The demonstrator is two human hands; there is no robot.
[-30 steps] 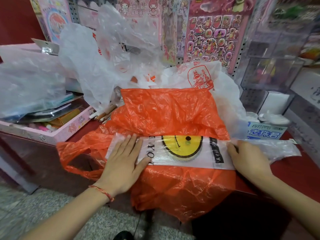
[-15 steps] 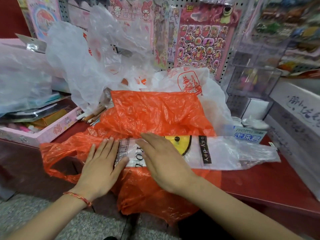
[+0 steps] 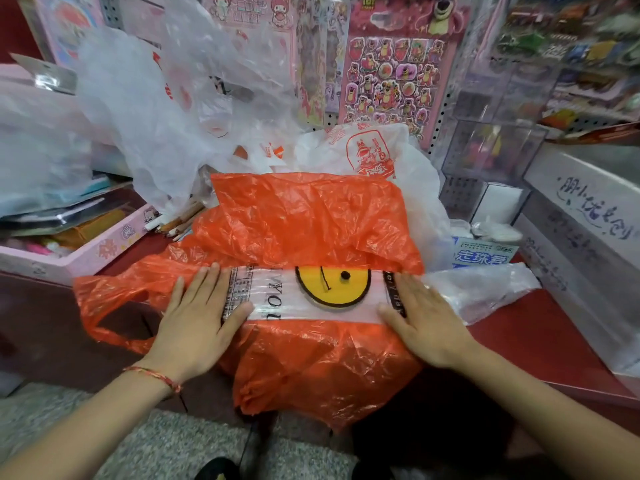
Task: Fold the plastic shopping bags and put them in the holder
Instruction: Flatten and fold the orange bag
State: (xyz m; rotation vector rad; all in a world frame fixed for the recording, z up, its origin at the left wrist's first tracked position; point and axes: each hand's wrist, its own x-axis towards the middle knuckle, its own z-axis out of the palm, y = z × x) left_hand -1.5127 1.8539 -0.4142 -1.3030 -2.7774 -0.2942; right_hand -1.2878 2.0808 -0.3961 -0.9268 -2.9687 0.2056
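Two hands press flat on a clear bag [image 3: 311, 292] near the front edge of the red desk [image 3: 526, 341]. The left hand [image 3: 199, 317], a red string bracelet [image 3: 156, 375] on its wrist, has its grip wide, with straight fingers spread over the bag's left end. The right hand [image 3: 420, 322] also lies palm down with its grip wide, resting on the right end and grasping nothing.

Between them the bag is folded into a long flat band showing a yellow smiley face and black lettering, and its loose end trails to the right. It lies across a crumpled orange bag [image 3: 311, 220] that drapes over the desk's front edge.

Behind sit pencils [image 3: 176, 220], a pink box [image 3: 86, 258] and a white bag with red print [image 3: 374, 154]. Farther back are heaped translucent bags [image 3: 145, 109] and a bear sticker sheet [image 3: 391, 74].
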